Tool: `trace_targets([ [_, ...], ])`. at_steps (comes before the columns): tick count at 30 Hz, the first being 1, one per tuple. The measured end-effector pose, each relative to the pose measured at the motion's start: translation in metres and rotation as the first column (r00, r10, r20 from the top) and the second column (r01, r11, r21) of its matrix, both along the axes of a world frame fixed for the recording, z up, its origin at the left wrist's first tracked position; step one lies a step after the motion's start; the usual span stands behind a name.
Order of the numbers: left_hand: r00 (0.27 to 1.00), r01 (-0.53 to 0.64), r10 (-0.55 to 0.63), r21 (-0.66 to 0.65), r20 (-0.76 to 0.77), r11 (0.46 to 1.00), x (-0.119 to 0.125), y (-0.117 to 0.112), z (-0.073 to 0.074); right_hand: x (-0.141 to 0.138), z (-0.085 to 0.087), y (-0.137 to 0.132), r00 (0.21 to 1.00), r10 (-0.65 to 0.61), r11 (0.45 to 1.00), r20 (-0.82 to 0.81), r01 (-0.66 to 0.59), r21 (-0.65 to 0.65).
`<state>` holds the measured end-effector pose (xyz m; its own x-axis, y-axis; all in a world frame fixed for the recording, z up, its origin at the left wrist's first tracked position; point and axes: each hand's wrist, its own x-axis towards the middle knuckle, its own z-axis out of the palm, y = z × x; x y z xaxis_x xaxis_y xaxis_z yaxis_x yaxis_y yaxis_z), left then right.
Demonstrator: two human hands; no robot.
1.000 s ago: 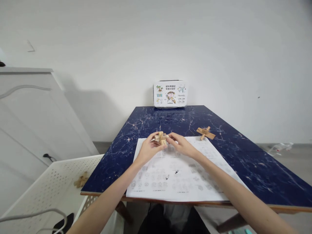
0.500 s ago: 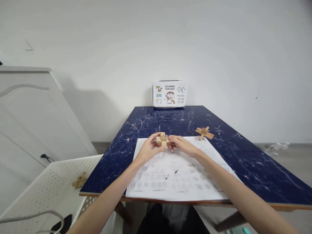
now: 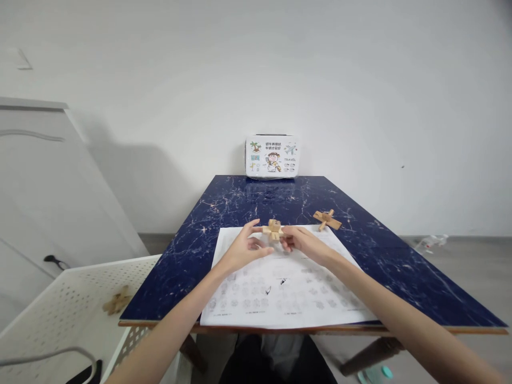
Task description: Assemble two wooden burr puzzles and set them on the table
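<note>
A small wooden interlocking puzzle [image 3: 273, 230] is held just above a white printed sheet [image 3: 280, 288] on the dark blue marble table [image 3: 384, 256]. My right hand [image 3: 301, 243] pinches the puzzle from the right side. My left hand [image 3: 245, 247] sits just left of it with the fingers loosened and spread, its fingertips close to the puzzle or barely touching it. A second wooden cross puzzle [image 3: 327, 218] lies on the table further right, apart from both hands.
A white box with cartoon travel pictures [image 3: 272, 157] stands at the table's far edge against the wall. A white perforated basket [image 3: 56, 314] at lower left holds another wooden puzzle [image 3: 117, 302] and a cable. A white cabinet stands at left.
My left hand has opened and eased off the puzzle, which now rests in my right hand's pinch. The view has shifted slightly right, so everything sits further left in frame.
</note>
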<state>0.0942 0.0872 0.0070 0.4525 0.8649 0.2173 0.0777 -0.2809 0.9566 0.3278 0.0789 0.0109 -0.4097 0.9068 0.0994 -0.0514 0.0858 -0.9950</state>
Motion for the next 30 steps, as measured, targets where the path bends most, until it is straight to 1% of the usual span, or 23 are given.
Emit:
trace_targets([
  [3,0.994,-0.001,0.008,0.062,-0.106,0.998,-0.001,-0.004,0.002,0.037,0.0,-0.017,0.978,-0.157,0.988,0.139,0.157,0.013],
  [4,0.99,-0.005,0.018,0.094,-0.142,0.996,-0.002,-0.006,0.004,0.052,-0.001,-0.023,0.951,-0.223,0.975,0.215,0.219,0.045],
  [5,0.984,-0.005,0.028,0.129,-0.176,0.992,-0.003,-0.007,0.006,0.067,-0.002,-0.029,0.903,-0.291,0.957,0.314,0.275,0.097],
  [6,0.976,-0.001,0.037,0.169,-0.212,0.986,-0.006,-0.009,0.008,0.083,-0.003,-0.035,0.832,-0.365,0.931,0.419,0.326,0.164],
  [8,0.956,0.021,0.056,0.257,-0.289,0.966,-0.014,-0.015,0.014,0.113,-0.007,-0.045,0.622,-0.537,0.843,0.571,0.427,0.328],
  [9,0.941,0.035,0.07,0.302,-0.33,0.953,-0.019,-0.018,0.016,0.126,-0.01,-0.048,0.532,-0.58,0.811,0.616,0.442,0.382],
  [10,0.927,0.034,0.101,0.35,-0.362,0.936,-0.025,-0.022,0.019,0.138,-0.012,-0.051,0.459,-0.619,0.779,0.637,0.465,0.421],
  [12,0.893,0.008,0.18,0.413,-0.414,0.911,-0.038,-0.03,0.023,0.155,-0.017,-0.055,0.372,-0.661,0.735,0.652,0.497,0.461],
  [15,0.838,-0.085,0.317,0.467,-0.444,0.88,-0.059,-0.042,0.023,0.166,-0.026,-0.054,0.282,-0.694,0.683,0.663,0.547,0.483],
  [17,0.803,-0.146,0.397,0.499,-0.445,0.854,-0.072,-0.05,0.019,0.166,-0.031,-0.052,0.251,-0.703,0.666,0.666,0.561,0.492],
  [19,0.776,-0.191,0.454,0.522,-0.438,0.831,-0.083,-0.057,0.016,0.164,-0.035,-0.051,0.249,-0.711,0.657,0.657,0.569,0.495],
  [21,0.752,-0.238,0.501,0.531,-0.429,0.813,-0.092,-0.065,0.012,0.161,-0.038,-0.051,0.266,-0.719,0.652,0.642,0.579,0.49],
  [24,0.735,-0.308,0.553,0.532,-0.393,0.788,-0.101,-0.075,0.008,0.158,-0.04,-0.056,0.308,-0.724,0.653,0.617,0.595,0.469],
  [28,0.716,-0.361,0.596,0.538,-0.363,0.762,-0.106,-0.085,0.001,0.153,-0.044,-0.074,0.369,-0.737,0.648,0.566,0.621,0.44],
  [30,0.694,-0.364,0.622,0.568,-0.363,0.738,-0.106,-0.089,-0.002,0.15,-0.048,-0.085,0.381,-0.752,0.636,0.538,0.634,0.44],
])
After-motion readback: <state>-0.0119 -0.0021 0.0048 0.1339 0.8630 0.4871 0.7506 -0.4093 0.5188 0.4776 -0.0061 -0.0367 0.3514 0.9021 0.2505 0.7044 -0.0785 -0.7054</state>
